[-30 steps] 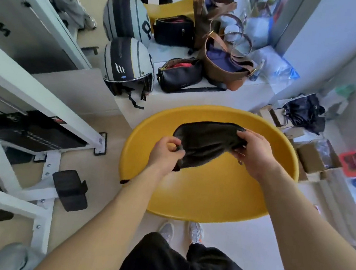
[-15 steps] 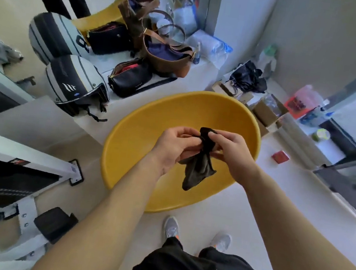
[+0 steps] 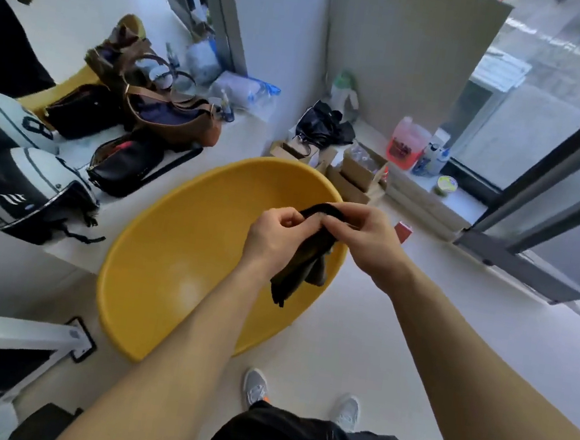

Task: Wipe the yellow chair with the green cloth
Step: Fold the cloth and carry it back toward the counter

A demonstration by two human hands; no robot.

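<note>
Both hands meet above the yellow chair (image 3: 178, 263), whose round shell sits on the pale floor (image 3: 393, 346) just in front of the person's grey shoes (image 3: 254, 388). The left hand (image 3: 275, 234) pinches the upper edge of the dark, almost black-looking cloth (image 3: 307, 259) between thumb and fingers, and the right hand (image 3: 364, 236) grips the same bunched edge right beside it, fingers curled closed. The rest of the cloth hangs loose below the hands, over the chair's right rim, not touching the seat. To the left, two striped helmets (image 3: 30, 190), a black pouch (image 3: 125, 163) and a brown leather bag (image 3: 175, 121) rest on a low white surface (image 3: 64, 251).
</note>
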